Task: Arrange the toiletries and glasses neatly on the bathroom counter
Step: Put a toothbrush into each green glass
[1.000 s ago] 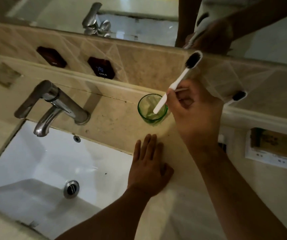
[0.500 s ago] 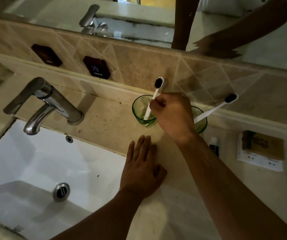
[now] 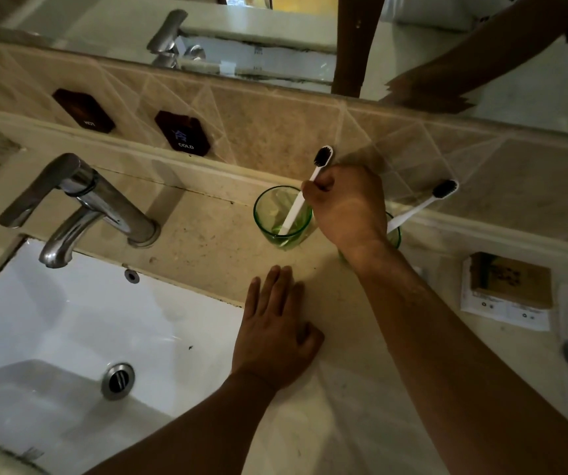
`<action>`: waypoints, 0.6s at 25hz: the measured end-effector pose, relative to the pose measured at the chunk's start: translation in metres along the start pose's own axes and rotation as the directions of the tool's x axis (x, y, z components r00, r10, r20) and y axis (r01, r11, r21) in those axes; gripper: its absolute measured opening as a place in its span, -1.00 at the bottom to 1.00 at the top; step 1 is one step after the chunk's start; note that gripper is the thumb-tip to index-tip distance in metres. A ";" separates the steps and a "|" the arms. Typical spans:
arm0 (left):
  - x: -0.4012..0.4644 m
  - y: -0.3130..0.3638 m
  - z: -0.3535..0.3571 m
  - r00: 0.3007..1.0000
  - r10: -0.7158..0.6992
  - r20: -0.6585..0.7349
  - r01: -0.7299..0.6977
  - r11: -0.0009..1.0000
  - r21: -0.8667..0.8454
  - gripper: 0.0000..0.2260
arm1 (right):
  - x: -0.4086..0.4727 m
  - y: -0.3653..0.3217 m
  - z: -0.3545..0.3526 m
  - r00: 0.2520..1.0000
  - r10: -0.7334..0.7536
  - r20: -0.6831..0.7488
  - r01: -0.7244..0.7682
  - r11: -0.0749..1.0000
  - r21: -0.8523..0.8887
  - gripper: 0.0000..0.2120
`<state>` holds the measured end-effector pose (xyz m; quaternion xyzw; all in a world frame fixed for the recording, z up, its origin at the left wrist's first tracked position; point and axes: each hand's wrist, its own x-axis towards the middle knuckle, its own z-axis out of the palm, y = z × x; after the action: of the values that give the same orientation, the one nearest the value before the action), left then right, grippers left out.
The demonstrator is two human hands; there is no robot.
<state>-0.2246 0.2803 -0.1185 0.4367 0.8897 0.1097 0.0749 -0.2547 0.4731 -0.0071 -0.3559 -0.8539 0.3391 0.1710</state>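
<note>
Beige counter [image 3: 207,241], faucet [image 3: 80,200], second glass [image 3: 394,234] (behind right hand [image 3: 347,207])

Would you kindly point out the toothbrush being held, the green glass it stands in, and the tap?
toothbrush [image 3: 295,209]: head view, on its white handle inside the glass.
green glass [image 3: 264,217]: head view, on its left wall.
tap [image 3: 104,200]: head view, on the chrome body.

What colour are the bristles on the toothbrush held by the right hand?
Black, on a white handle; the head view shows the toothbrush pinched by the right hand.
</note>
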 end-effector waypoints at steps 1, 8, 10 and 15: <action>0.000 0.000 0.000 1.000 -0.002 0.001 0.002 1.000 -0.002 -0.30 | 0.000 0.001 -0.001 1.000 0.010 0.001 -0.010 1.000 0.000 -0.70; 0.000 0.000 0.001 1.000 -0.001 -0.009 0.000 1.000 -0.013 -0.30 | -0.001 0.006 -0.007 0.994 0.107 -0.010 -0.107 0.994 -0.001 -0.73; 0.000 0.001 0.001 1.000 0.006 -0.017 -0.006 1.000 -0.003 -0.31 | -0.001 0.008 -0.004 0.993 0.115 -0.013 -0.115 0.993 0.020 -0.73; 0.000 0.001 0.000 1.000 0.006 -0.007 -0.006 1.000 0.012 -0.31 | -0.001 0.012 0.001 0.993 0.117 -0.020 -0.117 0.993 0.000 -0.68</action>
<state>-0.2241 0.2810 -0.1180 0.4394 0.8893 0.1062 0.0688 -0.2485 0.4775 -0.0163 -0.4087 -0.8300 0.3445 0.1592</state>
